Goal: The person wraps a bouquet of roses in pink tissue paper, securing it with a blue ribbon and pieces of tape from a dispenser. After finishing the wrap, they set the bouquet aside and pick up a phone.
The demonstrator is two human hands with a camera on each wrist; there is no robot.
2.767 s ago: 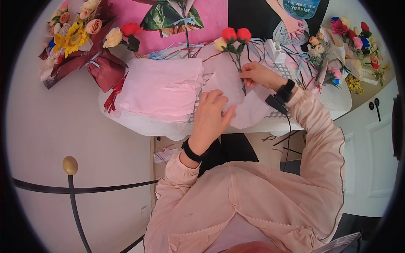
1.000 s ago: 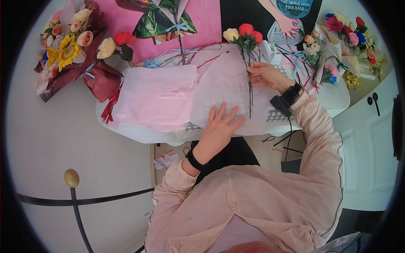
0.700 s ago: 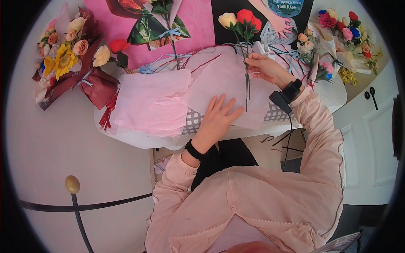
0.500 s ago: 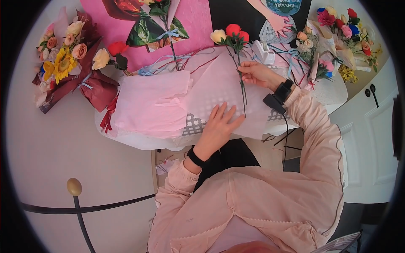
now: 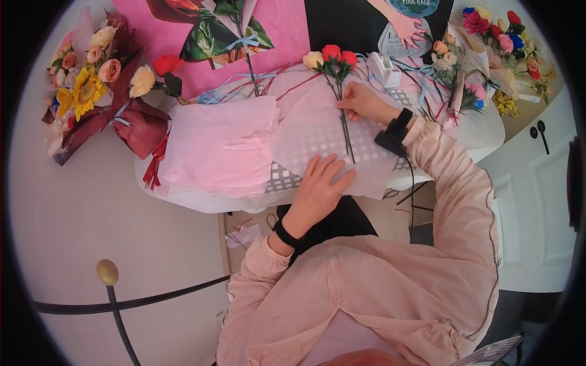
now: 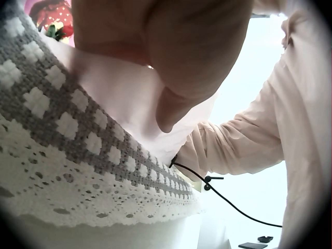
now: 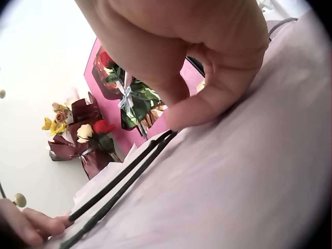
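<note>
In the head view my right hand [image 5: 366,102] pinches the green stems [image 5: 347,139] of a small bunch of artificial roses [image 5: 331,53], two red and one cream. The stems lie along a thin, pale wrapping sheet [image 5: 299,133], blooms toward the back. In the right wrist view, thumb and fingertip close on the two stems [image 7: 116,189], which run down toward my left fingers [image 7: 44,224]. My left hand [image 5: 318,190] rests on the sheet's front part with fingers straight. The left wrist view shows that hand [image 6: 192,57] over the sheet [image 6: 124,98], its thumb pointing down.
A stack of pink wrapping sheets [image 5: 213,143] lies left on the table. Wrapped bouquets stand at the left [image 5: 137,125] and right [image 5: 482,67]. Loose ribbons [image 5: 268,76] and a white box-like holder [image 5: 383,70] are behind. A cable [image 5: 412,195] hangs from my right wrist.
The sheet has been spread out to the left and front. My left hand has come down flat onto it. The roses in my right hand shifted right, then back left and lower.
</note>
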